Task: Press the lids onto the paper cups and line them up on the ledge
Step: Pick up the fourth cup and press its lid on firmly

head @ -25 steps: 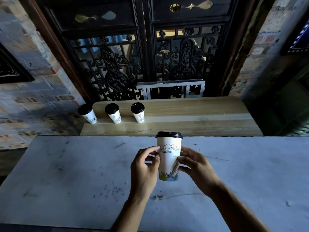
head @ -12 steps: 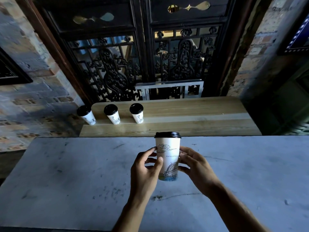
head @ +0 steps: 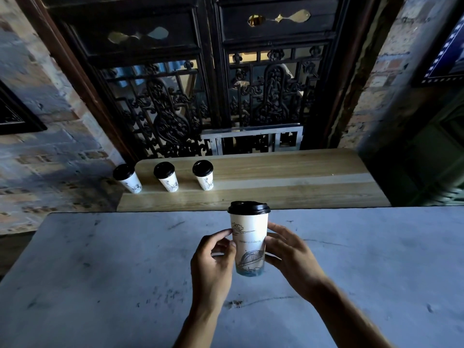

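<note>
White paper, printed with a bridge sketch, sits between both hands: the left hand point(head: 213, 257) pinches the paper cup point(head: 249, 244) with thumb and fingertips on its left wall, and the right hand point(head: 288, 257) curls round its right wall. Whether the cup's base rests on the counter or hangs just above it cannot be told. Its black lid point(head: 248, 207) looks seated level all round the rim, so the pressing step seems done for this one, and the step in hand is most likely carrying it to its place.

Grey and scuffed, the counter point(head: 100, 285) fills the lower half of the frame. Beyond its far edge, at mid-frame, lies the wooden ledge point(head: 288, 182), where three lidded cups point(head: 165, 177) stand in a row toward its left end, evenly spaced, the leftmost at the very corner. Behind it rises a dark carved screen point(head: 200, 96).

The next move calls for lifting the cup upright over the counter's edge and setting it just right of the third cup, in line with the row and matching its spacing.
</note>
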The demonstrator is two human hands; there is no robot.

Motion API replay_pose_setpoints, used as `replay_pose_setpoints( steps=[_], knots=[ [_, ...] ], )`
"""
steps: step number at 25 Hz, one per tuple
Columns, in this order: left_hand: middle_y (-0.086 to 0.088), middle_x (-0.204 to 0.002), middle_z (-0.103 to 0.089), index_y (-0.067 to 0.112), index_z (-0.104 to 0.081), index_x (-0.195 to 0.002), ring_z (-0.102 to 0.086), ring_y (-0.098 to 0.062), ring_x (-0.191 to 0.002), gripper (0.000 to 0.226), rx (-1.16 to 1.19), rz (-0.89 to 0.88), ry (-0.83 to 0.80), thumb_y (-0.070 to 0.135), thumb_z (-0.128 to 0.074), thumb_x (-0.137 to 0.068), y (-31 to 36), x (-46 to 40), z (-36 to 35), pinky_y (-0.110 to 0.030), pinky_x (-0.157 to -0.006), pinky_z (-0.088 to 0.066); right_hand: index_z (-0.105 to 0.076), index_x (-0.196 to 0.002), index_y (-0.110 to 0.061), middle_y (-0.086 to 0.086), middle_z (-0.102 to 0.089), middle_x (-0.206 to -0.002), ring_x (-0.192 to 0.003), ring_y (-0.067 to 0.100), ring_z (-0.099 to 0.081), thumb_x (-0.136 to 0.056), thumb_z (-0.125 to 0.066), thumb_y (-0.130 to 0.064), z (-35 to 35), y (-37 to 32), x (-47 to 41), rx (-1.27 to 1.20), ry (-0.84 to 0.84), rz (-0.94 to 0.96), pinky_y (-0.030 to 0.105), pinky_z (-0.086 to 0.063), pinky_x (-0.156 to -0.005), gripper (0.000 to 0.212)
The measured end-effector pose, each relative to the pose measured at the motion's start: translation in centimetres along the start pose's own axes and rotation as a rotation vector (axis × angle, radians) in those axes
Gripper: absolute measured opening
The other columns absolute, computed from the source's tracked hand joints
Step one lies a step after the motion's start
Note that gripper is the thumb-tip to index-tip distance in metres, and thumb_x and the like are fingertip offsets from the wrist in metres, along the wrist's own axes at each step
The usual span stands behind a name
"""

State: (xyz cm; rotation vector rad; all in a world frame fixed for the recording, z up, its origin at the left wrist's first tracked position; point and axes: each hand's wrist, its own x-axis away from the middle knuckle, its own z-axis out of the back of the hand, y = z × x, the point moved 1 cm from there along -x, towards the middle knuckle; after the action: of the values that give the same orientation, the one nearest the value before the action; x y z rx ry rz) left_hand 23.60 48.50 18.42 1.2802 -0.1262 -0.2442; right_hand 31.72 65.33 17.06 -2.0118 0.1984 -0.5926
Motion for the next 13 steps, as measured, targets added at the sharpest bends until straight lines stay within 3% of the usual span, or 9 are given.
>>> replay_pose_setpoints(
  steps=[3,5,7,10,13],
  knots=[
    [0.003,-0.07,-0.069,0.031,-0.075,-0.099,-0.072,-0.022,-0.066,0.027,0.017,0.022,-0.015,0.007,-0.068,-0.091,0.49,-0.08,-0.07,-0.025,-0.062,-0.059,-0.067,-0.13,-0.006,0.017,-0.076,-0.121,-0.108,0.026,-0.073,-0.094,-0.063,-0.014,-0.02,-0.04,0.17,0.064,-0.075,0.015,0.03,-0.058,-0.084,0.037],
    [0.004,-0.074,-0.071,0.036,-0.075,-0.1,-0.073,-0.024,-0.069,0.025,0.036,0.049,-0.023,0.014,-0.068,-0.091,0.37,-0.11,-0.32,-0.038,-0.067,-0.063,-0.07,-0.124,-0.003,0.019,-0.076,-0.119,-0.109,0.026,-0.073,-0.098,-0.061,-0.015,-0.05,-0.27,0.21,0.088,-0.093,0.03,0.031,-0.058,-0.085,0.03],
    [0.004,-0.081,-0.073,0.041,-0.074,-0.105,-0.073,-0.022,-0.075,0.022,0.062,0.036,-0.037,0.033,-0.068,-0.086,0.39,-0.04,-0.54,-0.049,-0.073,-0.064,-0.07,-0.123,-0.002,0.021,-0.076,-0.119,-0.113,0.03,-0.072,-0.093,-0.065,-0.021,0.06,-0.3,0.09,0.086,-0.092,0.048,0.035,-0.058,-0.09,0.036],
    [0.003,-0.088,-0.074,0.049,-0.071,-0.106,-0.072,-0.014,-0.079,0.031,0.098,-0.009,-0.068,0.053,-0.067,-0.076,0.64,0.35,-0.71,-0.033,-0.072,-0.062,-0.063,-0.127,-0.002,0.021,-0.075,-0.118,-0.112,0.034,-0.072,-0.086,-0.071,-0.022,0.21,-0.42,-0.14,0.059,-0.063,0.056,0.042,-0.058,-0.093,0.047],
    [0.001,-0.094,-0.077,0.037,-0.068,-0.116,-0.074,-0.01,-0.08,0.052,0.13,-0.016,-0.102,0.058,-0.073,-0.069,0.98,0.62,-0.81,-0.02,-0.067,-0.056,-0.059,-0.127,-0.003,0.019,-0.077,-0.115,-0.103,0.03,-0.073,-0.081,-0.077,-0.019,0.6,-0.53,-0.15,0.014,-0.045,0.056,0.046,-0.057,-0.089,0.052]
  ],
)
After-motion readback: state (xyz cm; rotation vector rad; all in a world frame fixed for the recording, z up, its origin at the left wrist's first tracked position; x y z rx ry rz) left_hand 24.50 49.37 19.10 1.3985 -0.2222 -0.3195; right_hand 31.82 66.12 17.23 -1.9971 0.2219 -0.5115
